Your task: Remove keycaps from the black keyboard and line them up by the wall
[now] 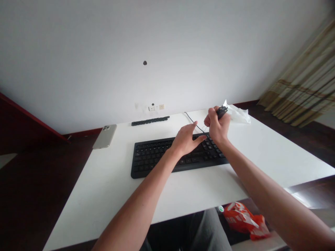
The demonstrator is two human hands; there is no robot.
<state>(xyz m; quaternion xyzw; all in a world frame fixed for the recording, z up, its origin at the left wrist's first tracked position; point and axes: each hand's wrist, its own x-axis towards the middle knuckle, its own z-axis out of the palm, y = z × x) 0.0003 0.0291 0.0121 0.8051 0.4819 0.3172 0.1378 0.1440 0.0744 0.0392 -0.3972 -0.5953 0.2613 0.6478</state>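
Observation:
A black keyboard (153,158) lies across the white table, with a dark gap among its middle keys, partly hidden by my hand. My left hand (184,139) rests over the middle of the keyboard, its thumb stretched apart from the fingers and nothing held. Above the keyboard's right end, my right hand (218,126) is closed in a fist around a short black object (222,111). Only one end of that object sticks out, so its kind is unclear. Loose black keycaps (150,121) stand in a row near the table's back edge.
A phone (105,136) lies face down at the table's left edge. Behind my right hand sits a clear plastic bag (239,115). A black cable (193,122) runs behind the keyboard. Wall sockets (156,107) are behind the table; a red bag (243,219) lies below its front edge.

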